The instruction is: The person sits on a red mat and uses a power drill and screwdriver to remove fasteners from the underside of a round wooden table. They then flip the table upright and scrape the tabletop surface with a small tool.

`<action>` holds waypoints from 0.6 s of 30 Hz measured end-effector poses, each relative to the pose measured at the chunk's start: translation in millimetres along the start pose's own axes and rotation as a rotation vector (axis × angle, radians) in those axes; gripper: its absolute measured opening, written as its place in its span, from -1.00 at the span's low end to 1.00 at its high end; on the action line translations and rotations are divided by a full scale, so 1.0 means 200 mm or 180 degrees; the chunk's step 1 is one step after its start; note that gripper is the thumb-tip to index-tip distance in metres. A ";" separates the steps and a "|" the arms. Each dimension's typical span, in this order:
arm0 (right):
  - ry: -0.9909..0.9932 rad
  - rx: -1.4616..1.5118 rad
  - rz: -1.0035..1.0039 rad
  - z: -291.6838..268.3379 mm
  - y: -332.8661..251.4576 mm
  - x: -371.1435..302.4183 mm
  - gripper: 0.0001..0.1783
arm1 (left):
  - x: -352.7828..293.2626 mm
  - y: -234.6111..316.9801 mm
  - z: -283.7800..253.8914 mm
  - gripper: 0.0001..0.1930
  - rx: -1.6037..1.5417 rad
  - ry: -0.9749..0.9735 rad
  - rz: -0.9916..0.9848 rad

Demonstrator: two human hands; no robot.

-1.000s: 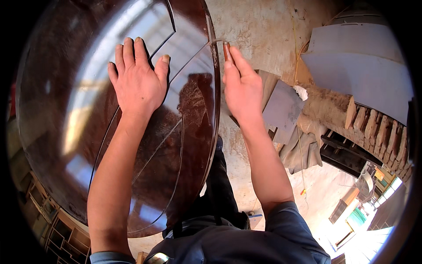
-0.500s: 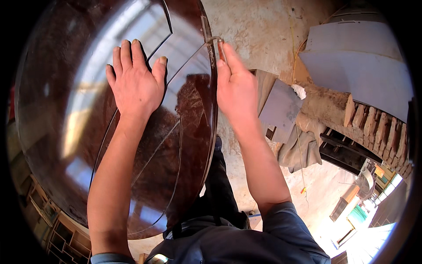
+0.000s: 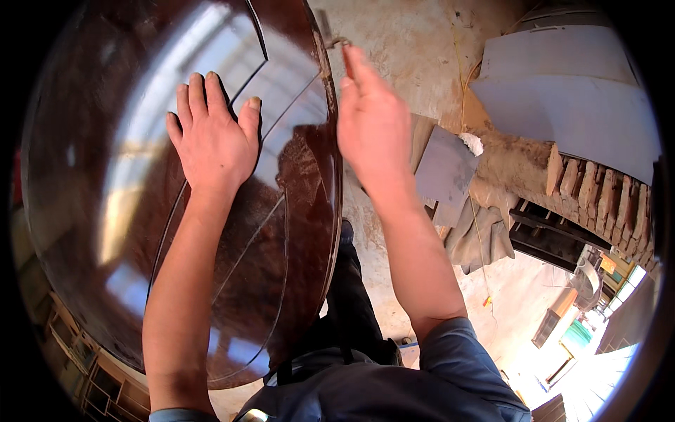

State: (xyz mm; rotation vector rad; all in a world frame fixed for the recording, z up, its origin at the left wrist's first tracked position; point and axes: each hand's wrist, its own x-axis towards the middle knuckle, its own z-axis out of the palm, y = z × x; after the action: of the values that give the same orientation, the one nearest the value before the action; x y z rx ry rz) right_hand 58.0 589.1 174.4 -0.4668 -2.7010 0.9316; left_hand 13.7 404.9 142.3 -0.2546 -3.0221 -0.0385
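Observation:
A large round tabletop (image 3: 239,260), dark brown and glossy with thin curved and straight lines in its surface, fills the left half of the view. My left hand (image 3: 215,144) lies flat on it, fingers spread and holding nothing. Just off the tabletop's right edge, my right hand (image 3: 374,119) is closed around the reddish handle of a scraper (image 3: 347,62). The scraper's bent metal neck and flat blade, blurred by motion, are beside the far right rim. Whether the blade touches the rim, I cannot tell. Pale, rough residue (image 3: 325,69) shows along that edge.
Grey boards (image 3: 559,67) lean at the far right, beside a curved row of stacked bricks (image 3: 598,197). Nearer are a grey panel (image 3: 444,165) and a crumpled brown cloth (image 3: 481,235). Wooden frames (image 3: 116,390) stand at the lower left. My leg is under the tabletop's edge.
My right hand has moved slightly away from me and left along the rim, taking the scraper with it. My left hand stays flat on the tabletop.

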 end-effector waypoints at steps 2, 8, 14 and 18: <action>0.0338 0.0788 0.0159 -0.06 0.05 -0.01 -0.49 | 0.00 0.00 0.00 -0.29 0.0022 -0.0046 -0.0013; -0.0359 0.2901 0.1893 -0.12 0.12 -0.23 -0.51 | 0.02 0.01 -0.01 -0.28 -0.0004 -0.0069 -0.0065; -0.0719 0.3351 0.2231 -0.04 0.17 -0.23 -0.48 | 0.01 0.01 -0.01 -0.28 0.0014 -0.0091 -0.0063; -0.0966 0.3412 0.2173 -0.02 0.20 -0.21 -0.49 | 0.01 0.00 0.00 -0.28 0.0011 -0.0081 -0.0068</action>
State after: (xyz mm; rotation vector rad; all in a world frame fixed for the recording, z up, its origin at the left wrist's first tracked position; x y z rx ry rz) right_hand 107.2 604.8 147.3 -1.0248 -1.7666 2.5295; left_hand 12.3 404.8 143.0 -0.2242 -3.0500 -0.0321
